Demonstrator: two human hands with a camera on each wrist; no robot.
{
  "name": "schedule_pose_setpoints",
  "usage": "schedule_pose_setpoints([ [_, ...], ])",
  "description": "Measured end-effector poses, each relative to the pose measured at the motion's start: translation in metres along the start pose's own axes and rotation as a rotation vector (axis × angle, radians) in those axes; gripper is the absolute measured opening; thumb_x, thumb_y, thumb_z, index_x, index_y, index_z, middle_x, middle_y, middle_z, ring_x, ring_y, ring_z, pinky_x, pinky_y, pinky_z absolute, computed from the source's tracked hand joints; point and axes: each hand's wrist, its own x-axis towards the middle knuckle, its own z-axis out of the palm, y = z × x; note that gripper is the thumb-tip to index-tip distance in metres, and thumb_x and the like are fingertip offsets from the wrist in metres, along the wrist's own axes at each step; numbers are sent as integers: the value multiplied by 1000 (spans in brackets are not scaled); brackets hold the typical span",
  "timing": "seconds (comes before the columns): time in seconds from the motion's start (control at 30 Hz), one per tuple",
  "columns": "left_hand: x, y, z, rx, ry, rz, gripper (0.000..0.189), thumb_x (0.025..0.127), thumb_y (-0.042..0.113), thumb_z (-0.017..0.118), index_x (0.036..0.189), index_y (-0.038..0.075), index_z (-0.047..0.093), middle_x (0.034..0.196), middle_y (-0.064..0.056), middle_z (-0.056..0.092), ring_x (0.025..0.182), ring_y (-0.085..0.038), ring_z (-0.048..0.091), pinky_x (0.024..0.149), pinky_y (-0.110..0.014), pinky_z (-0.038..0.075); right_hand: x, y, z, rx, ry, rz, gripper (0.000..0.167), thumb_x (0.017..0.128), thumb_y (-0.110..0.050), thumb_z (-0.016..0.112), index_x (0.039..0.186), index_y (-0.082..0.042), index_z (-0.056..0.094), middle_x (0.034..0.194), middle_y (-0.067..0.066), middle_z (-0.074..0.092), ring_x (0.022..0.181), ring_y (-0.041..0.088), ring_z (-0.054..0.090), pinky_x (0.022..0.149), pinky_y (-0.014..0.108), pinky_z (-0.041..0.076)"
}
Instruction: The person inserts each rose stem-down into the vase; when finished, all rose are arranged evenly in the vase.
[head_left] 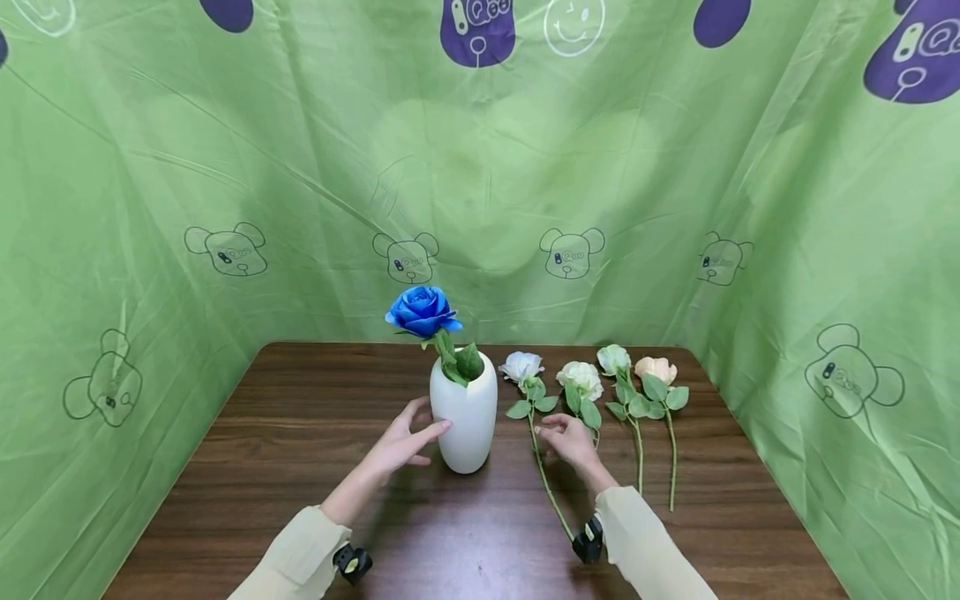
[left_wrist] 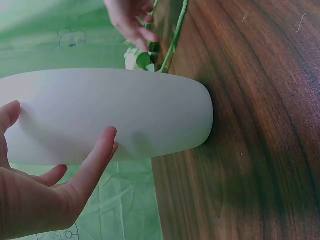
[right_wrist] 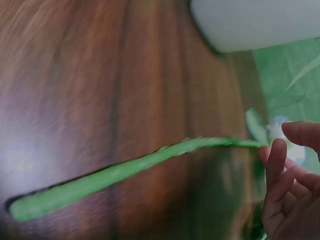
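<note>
A white vase [head_left: 467, 425] stands upright with one blue rose [head_left: 423, 312] in it, leaning left. At the vase's left side is my left hand [head_left: 405, 440], its fingers spread. In the left wrist view the fingertips [left_wrist: 110, 132] lie right against the vase's smooth wall. My right hand [head_left: 570, 442] is low over the table, at the stem [right_wrist: 150, 160] of a pale bluish-white rose [head_left: 522, 367]. In the right wrist view its thumb and forefinger stand apart, close to the leafy upper end of that stem, which a finger partly hides.
To the right lie a cream rose [head_left: 581, 379], a pale green-white rose [head_left: 614, 360] and a peach rose [head_left: 656, 370], stems toward me. Green printed cloth [head_left: 480, 183] surrounds the brown wooden table [head_left: 315, 400] at the back and sides.
</note>
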Motion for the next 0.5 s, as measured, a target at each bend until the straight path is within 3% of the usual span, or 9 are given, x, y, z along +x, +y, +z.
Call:
schedule_pose_setpoints([
  [0.17,0,-1,0,-1,-6,2,66,80,32,65,133,11,32,122,-19,42,97,-34,52,63,-43,50,-4,22,4,-170,9,66,27,74,-9,68,93,8,58,61,6,60,46,19,56,44,27,45],
  [0.33,0,-1,0,5,-13,9,66,80,33,65,133,11,31,122,-20,42,98,-35,52,63,-43,50,-8,28,12,-349,19,65,31,70,-17,72,91,1,60,55,-1,56,45,14,54,49,28,42],
  [0.5,-1,0,0,1,-7,1,67,80,33,65,133,12,32,122,-19,42,97,-33,52,63,-43,50,-9,27,21,-505,53,121,38,65,-28,76,96,-12,61,68,-3,58,68,23,57,59,41,42],
])
